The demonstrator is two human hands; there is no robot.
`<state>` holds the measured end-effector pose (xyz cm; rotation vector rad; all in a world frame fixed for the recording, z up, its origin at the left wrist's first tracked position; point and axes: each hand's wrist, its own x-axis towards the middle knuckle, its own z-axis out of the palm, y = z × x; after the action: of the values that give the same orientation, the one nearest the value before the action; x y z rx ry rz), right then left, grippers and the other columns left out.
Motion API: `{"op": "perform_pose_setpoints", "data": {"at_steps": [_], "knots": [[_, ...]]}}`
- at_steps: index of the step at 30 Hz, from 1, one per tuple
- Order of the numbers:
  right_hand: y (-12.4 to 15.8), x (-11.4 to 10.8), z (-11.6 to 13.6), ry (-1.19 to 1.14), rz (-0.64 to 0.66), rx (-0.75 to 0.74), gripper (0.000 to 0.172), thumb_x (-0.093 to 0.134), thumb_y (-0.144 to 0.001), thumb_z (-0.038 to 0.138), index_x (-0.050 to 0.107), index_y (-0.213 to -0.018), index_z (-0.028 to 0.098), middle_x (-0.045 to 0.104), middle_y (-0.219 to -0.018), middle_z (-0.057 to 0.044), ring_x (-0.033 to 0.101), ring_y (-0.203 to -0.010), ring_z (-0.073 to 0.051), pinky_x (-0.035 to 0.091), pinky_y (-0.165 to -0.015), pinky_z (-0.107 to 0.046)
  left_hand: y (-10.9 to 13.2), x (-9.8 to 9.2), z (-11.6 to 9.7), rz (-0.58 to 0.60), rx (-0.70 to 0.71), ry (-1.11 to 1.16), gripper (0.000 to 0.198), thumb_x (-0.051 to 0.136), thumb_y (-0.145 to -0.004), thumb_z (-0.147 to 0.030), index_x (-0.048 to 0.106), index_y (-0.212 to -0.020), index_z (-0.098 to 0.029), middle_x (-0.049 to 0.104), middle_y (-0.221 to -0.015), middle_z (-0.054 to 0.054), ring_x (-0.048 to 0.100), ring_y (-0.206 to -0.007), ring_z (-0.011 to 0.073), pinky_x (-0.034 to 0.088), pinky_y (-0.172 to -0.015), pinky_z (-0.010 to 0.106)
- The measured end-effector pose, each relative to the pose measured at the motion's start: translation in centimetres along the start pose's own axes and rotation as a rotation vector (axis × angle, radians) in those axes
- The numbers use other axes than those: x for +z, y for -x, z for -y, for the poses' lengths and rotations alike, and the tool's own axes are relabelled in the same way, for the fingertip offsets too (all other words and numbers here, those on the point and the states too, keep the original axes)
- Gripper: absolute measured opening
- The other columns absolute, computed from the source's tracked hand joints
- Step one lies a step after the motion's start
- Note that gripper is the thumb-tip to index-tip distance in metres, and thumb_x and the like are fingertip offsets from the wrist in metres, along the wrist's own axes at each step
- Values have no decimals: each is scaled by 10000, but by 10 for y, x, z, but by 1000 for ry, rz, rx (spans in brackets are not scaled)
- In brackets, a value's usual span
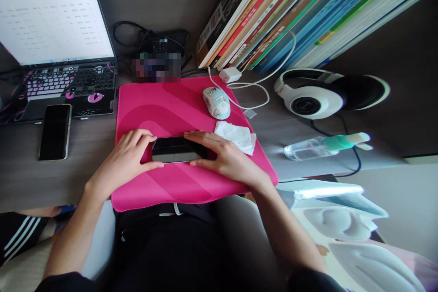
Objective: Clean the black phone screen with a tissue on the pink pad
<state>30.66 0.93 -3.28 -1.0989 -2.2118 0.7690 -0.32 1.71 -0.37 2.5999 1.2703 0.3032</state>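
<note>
A dark smartphone (174, 149) lies sideways on a pink mouse pad (147, 100), its glossy screen facing up. My left hand (132, 155) grips its left end, thumb along the near edge and fingers at the far edge. At the other end, my right hand (221, 153) holds the phone the same way and covers part of it. Beside my right hand is a crumpled white tissue (235, 136). A patterned computer mouse (216, 102) rests farther back on the pad.
An open laptop (70, 84) and a second phone (55, 132) are at the left. Books (239, 23) lean at the back. A charger (230, 74) with a white cable, headphones (315, 93) and a spray bottle (308, 147) lie to the right.
</note>
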Motion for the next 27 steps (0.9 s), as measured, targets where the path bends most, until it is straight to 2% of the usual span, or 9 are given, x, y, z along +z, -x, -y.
{"op": "perform_pose_setpoints", "data": {"at_steps": [16, 27], "knots": [[1, 0, -1, -1, 0, 0, 621, 746, -978, 368, 543, -1563, 326, 610, -1573, -56, 564, -1463, -304, 450, -1254, -560, 1, 1, 0, -6, 2, 13, 543, 648, -1001, -576, 522, -1405, -236, 574, -1418, 130, 573, -1334, 336, 459, -1141, 525], [0, 0, 0, 12, -5, -4, 647, 749, -969, 365, 526, -1576, 361, 616, -1567, -49, 572, -1456, -325, 466, -1240, -583, 0, 2, 1, -13, 2, 29, 587, 666, -988, -580, 514, -1465, -275, 569, -1432, 121, 567, -1337, 342, 454, -1154, 539]]}}
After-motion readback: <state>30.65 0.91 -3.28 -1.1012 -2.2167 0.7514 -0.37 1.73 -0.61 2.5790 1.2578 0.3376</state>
